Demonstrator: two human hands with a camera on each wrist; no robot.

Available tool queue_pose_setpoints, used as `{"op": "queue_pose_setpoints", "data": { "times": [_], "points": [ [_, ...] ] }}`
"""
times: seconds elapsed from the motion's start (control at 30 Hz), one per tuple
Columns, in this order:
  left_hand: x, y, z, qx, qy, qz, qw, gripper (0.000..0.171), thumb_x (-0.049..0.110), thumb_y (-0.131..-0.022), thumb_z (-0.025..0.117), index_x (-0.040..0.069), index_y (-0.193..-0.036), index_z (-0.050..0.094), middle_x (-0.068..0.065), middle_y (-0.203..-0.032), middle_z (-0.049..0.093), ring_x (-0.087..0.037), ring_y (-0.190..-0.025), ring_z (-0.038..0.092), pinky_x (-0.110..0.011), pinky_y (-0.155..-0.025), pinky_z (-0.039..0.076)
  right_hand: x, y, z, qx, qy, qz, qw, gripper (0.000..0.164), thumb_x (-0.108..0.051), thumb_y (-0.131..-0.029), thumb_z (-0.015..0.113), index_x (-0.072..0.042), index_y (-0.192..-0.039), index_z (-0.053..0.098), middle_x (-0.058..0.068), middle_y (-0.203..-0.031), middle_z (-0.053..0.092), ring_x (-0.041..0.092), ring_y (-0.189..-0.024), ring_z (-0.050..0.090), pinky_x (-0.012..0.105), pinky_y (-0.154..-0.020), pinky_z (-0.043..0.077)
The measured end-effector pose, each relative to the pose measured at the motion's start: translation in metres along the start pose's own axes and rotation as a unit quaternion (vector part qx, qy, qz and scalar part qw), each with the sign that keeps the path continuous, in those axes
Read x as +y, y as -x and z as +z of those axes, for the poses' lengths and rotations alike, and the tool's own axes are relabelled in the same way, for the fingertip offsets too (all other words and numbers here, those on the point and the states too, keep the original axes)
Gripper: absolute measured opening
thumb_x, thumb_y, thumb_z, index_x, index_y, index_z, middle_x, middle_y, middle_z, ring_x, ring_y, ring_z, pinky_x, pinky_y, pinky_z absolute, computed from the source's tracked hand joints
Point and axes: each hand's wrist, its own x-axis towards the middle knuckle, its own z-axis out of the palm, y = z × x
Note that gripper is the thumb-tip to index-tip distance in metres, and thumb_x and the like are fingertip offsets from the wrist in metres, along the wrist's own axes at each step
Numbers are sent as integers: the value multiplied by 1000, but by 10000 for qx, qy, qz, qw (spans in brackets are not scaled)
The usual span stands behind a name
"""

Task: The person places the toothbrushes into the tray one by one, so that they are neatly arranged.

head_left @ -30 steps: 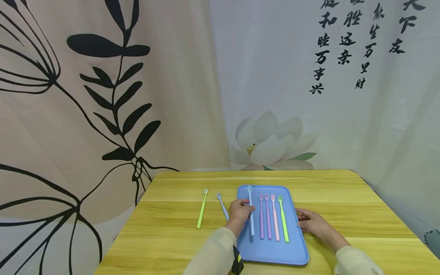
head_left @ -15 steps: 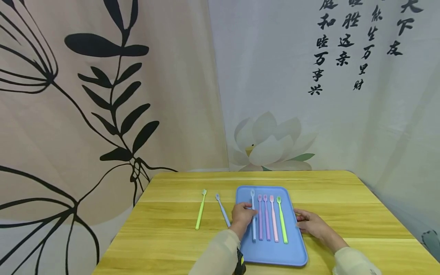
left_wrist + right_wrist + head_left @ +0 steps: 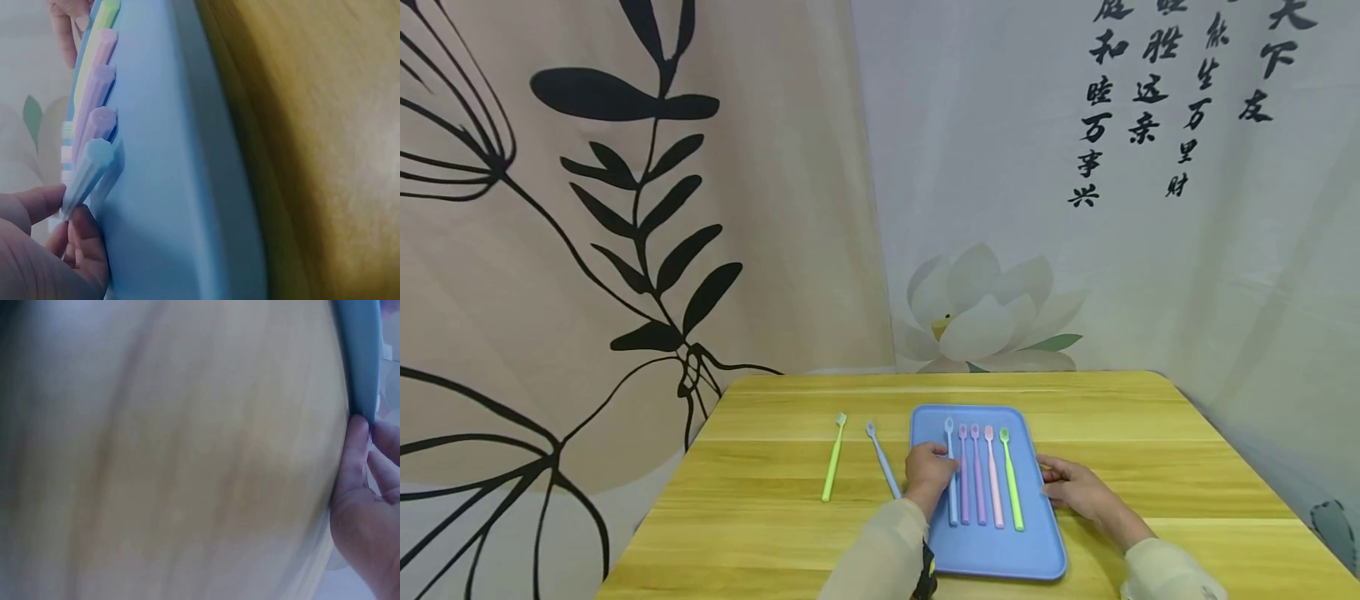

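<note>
My left hand (image 3: 927, 477) pinches a light blue toothbrush (image 3: 953, 504) between thumb and fingers, over the left part of a blue tray (image 3: 985, 557). In the left wrist view the toothbrush's handle end (image 3: 97, 153) stands slightly raised, with a shadow on the tray beneath it. To its right lie two purple toothbrushes (image 3: 964, 496), a pink toothbrush (image 3: 996, 492) and a green toothbrush (image 3: 1012, 492), side by side with heads pointing away. My right hand (image 3: 1078, 496) grips the tray's right rim, its fingertips on both sides of the rim in the right wrist view.
Left of the tray, on the wooden table (image 3: 760, 517), lie another green toothbrush (image 3: 832, 462) and another blue toothbrush (image 3: 883, 461), whose lower end is near my left hand. A patterned curtain (image 3: 805, 208) hangs behind the table's far edge.
My left hand has moved the light blue toothbrush slightly right and down, closer to the purple toothbrushes. The right hand stays at the tray's rim. The head view has shifted slightly.
</note>
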Motion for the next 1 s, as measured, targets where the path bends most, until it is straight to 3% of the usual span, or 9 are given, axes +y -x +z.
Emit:
{"op": "queue_pose_setpoints", "data": {
  "times": [0.4, 1.0],
  "points": [
    [0, 0, -1, -27, -432, 19, 9991, 16, 6, -75, 82, 4, -87, 72, -4, -78, 64, -20, -74, 61, -37, -68, 55, -3, 1, 5, 214, -33, 55, 9998, 58, 11, -90, 56, 13, -144, 38, 20, -113, 53, 26, -101, 55, 38, -82, 56],
    [1, 1, -7, -29, -508, 118, 9986, 17, 8, -75, 82, 5, -89, 73, -5, -80, 65, -20, -75, 61, -36, -69, 55, -1, 1, 3, 171, -69, -13, 9998, 58, 12, -90, 56, 14, -144, 36, 21, -114, 53, 27, -102, 55, 39, -83, 56]
  ]
}}
